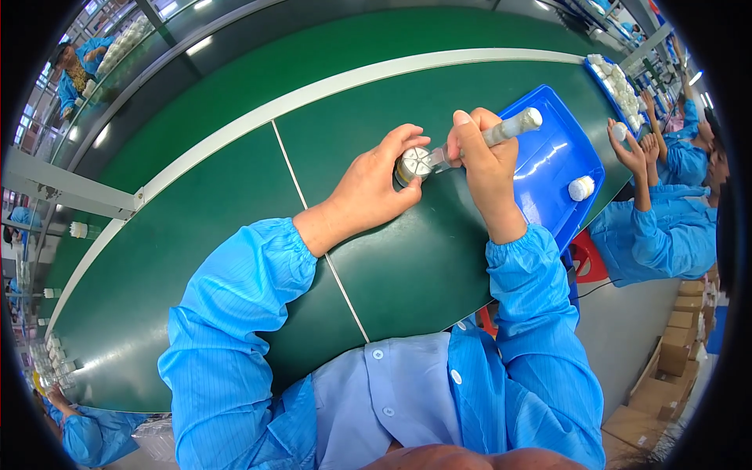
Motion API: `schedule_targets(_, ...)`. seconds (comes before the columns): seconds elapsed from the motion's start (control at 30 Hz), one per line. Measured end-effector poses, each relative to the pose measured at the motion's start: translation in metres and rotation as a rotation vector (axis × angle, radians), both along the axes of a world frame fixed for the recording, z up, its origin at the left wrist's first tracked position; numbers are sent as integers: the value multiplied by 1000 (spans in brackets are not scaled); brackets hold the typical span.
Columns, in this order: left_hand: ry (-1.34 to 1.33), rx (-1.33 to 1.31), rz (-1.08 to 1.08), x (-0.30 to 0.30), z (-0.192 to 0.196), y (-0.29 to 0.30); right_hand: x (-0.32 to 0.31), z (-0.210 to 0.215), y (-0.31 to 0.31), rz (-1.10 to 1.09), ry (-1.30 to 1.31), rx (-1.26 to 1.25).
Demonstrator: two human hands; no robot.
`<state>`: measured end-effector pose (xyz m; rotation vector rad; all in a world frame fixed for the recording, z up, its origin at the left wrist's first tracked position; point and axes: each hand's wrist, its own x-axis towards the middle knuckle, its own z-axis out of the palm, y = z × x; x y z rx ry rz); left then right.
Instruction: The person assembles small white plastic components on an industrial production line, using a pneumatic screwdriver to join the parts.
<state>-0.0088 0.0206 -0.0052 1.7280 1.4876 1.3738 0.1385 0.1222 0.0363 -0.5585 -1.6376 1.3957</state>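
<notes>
Left hand (374, 182) grips round part (413, 164) just above green surface (235, 204). Right hand (483, 160) clenched round tool (501, 131), tip at part. Blue tray (548, 160) beside, white cap (581, 188) inside.

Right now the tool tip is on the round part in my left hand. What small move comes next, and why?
Probably keep the left hand steady and press the tool a little further into the round part. The tip already meets the part's face, the right hand grips the handle firmly, and the part is pinched upright above the green belt, so nothing needs repositioning first.
</notes>
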Motion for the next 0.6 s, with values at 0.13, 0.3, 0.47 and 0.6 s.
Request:
schedule_targets(0.13, 45, 17, -11, -2, 2, 0, 0, 1, -2, -31, -30, -3)
schedule_targets(0.3, 95, -67, -68, -17, 8, 2, -1, -1, -1, -23, -15, -42)
schedule_targets(0.47, 164, 58, 230, -81, 7, 19, 4, 4, -5, -85, 132, 76)
schedule_targets(0.6, 295, 67, 936, -197, 5, 11, -2, -16, -12, -39, -164, 276)
